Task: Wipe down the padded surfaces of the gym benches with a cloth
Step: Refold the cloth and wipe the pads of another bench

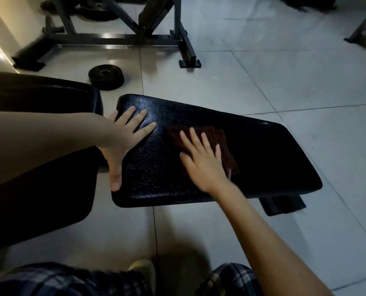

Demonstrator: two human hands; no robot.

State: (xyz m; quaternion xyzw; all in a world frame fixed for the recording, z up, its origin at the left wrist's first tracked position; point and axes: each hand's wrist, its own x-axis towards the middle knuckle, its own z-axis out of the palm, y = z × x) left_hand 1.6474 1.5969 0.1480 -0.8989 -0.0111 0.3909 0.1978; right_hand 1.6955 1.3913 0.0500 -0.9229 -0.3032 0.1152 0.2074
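Weight plate (106,77) and rack frame (122,37) beyond the bench (263,159), grey tiles (284,71).
Left hand (125,135) at its left edge, right hand (203,163) pressing cloth (221,138) at centre; all fingers straight, apart.

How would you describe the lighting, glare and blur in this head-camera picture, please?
Head view: dim, so the bench pad goes near black toward its right end and the dark cloth barely stands out; sheen picks out the pad's pebbled texture near the left hand; the right hand on the cloth is motion-blurred; glare streaks the floor tiles beneath the metal frame; wide-angle distortion bends tile lines.
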